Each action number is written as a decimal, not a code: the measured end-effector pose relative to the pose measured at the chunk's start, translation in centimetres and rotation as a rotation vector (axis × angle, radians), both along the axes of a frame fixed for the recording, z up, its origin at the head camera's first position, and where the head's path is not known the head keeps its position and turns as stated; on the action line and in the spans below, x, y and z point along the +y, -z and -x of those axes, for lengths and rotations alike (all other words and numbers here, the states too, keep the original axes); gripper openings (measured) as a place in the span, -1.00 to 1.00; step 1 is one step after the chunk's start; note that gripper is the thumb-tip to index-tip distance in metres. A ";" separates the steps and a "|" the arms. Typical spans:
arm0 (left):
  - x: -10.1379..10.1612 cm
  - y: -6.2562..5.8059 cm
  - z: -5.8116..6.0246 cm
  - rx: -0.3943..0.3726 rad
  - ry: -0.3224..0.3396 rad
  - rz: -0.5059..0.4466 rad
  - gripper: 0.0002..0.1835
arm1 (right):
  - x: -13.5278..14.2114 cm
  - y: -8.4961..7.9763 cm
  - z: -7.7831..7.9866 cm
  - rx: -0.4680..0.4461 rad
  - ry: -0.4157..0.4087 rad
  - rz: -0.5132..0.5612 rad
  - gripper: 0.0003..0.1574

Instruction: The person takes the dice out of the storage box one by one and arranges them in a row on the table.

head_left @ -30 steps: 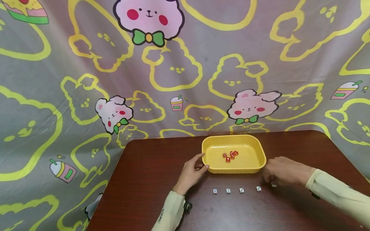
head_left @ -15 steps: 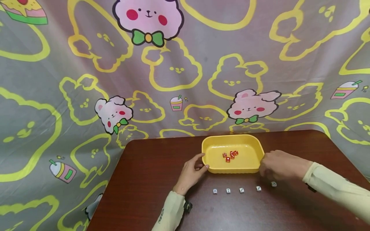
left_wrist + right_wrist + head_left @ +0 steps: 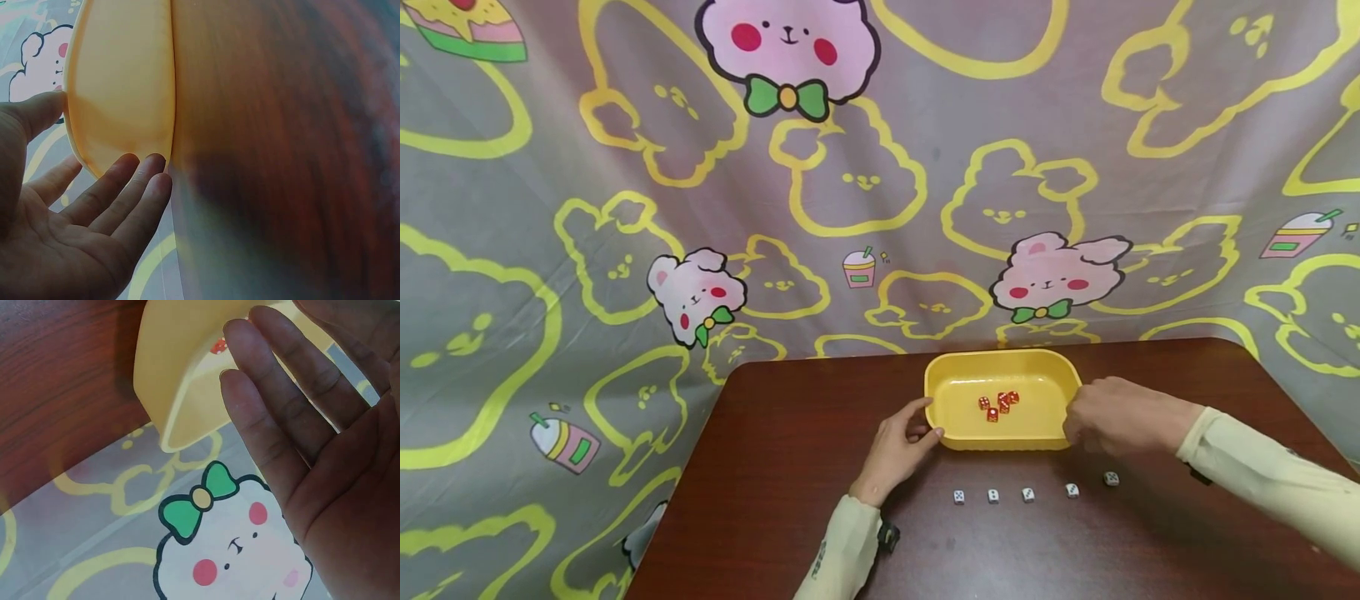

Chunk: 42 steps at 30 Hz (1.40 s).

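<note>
A yellow tray (image 3: 1002,443) stands on the table, with several red dice (image 3: 992,414) inside it. My left hand (image 3: 891,450) touches the tray's left end. In the left wrist view its extended fingers (image 3: 115,187) meet the outer wall and the thumb reaches the rim. At the tray's right front corner is my right hand (image 3: 1120,414), bent down over the rim in the head view. The right wrist view has its fingers (image 3: 269,425) fairly straight beside the tray, gripping nothing visible; a red die (image 3: 219,345) shows past them. Its thumb contact is unclear.
In front of the tray, several white dice (image 3: 1028,495) form a spaced row on the dark wooden table (image 3: 790,467). The rightmost white die (image 3: 1111,478) lies below my right hand. A patterned cloth (image 3: 865,250) hangs behind and beside the table.
My right hand has left the rightmost white die on the table and moved left and up to the tray's right front corner. My left hand stays put at the tray.
</note>
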<state>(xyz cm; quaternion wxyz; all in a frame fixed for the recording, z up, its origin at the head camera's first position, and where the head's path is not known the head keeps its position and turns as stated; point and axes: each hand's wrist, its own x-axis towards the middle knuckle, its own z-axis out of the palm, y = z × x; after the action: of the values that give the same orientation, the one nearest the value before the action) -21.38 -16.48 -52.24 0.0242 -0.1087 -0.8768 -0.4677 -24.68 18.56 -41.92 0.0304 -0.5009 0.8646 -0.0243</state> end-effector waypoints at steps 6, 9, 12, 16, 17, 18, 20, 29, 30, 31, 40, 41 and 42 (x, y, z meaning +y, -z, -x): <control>0.0 0.0 0.0 -0.003 -0.005 0.002 -0.41 | -0.4 -0.7 0.4 0.019 0.031 -0.021 -0.64; 0.0 0.0 0.0 -0.003 -0.004 -0.001 -0.41 | -0.6 -1.0 0.6 0.042 0.030 -0.028 -0.66; 0.0 0.0 0.2 0.003 0.001 -0.006 -0.41 | -0.9 -1.5 1.0 0.058 0.025 -0.032 -0.67; -0.1 0.0 0.3 0.012 0.005 -0.007 -0.40 | -1.4 -2.0 1.4 0.023 0.057 -0.069 -0.70; -0.1 -0.1 0.3 0.012 0.005 -0.007 -0.40 | -1.6 -2.2 1.6 0.011 0.065 -0.078 -0.70; -0.1 -0.1 0.3 0.015 0.004 -0.008 -0.41 | -1.8 -2.3 1.7 -0.001 0.070 -0.091 -0.71; 0.0 -0.2 0.3 0.021 0.003 -0.009 -0.41 | -2.2 -2.5 2.0 -0.010 0.072 -0.108 -0.73; 0.0 0.0 0.3 0.020 0.002 0.005 -0.40 | -3.8 -3.2 3.3 -0.017 0.060 -0.131 -0.74; 0.0 0.0 0.3 0.024 0.003 0.007 -0.41 | -3.9 -3.3 3.4 -0.017 0.060 -0.130 -0.74; -0.1 0.0 0.3 0.027 0.002 0.010 -0.41 | -4.1 -3.3 3.6 -0.013 0.058 -0.126 -0.74; -0.1 -0.1 0.0 0.001 0.002 0.000 -0.40 | -5.1 -3.6 4.6 0.008 0.029 -0.120 -0.76; 0.0 -0.1 0.0 -0.001 0.003 0.000 -0.40 | -5.2 -3.6 4.7 0.016 0.025 -0.120 -0.77; -0.1 -0.1 0.0 0.001 0.002 0.001 -0.40 | -5.2 -3.6 4.7 0.028 0.018 -0.121 -0.77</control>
<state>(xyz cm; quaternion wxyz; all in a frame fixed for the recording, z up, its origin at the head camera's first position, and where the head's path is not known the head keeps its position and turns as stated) -21.33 -16.53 -52.17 0.0238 -0.1100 -0.8770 -0.4671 -29.41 13.33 -38.28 0.0481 -0.4908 0.8692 0.0349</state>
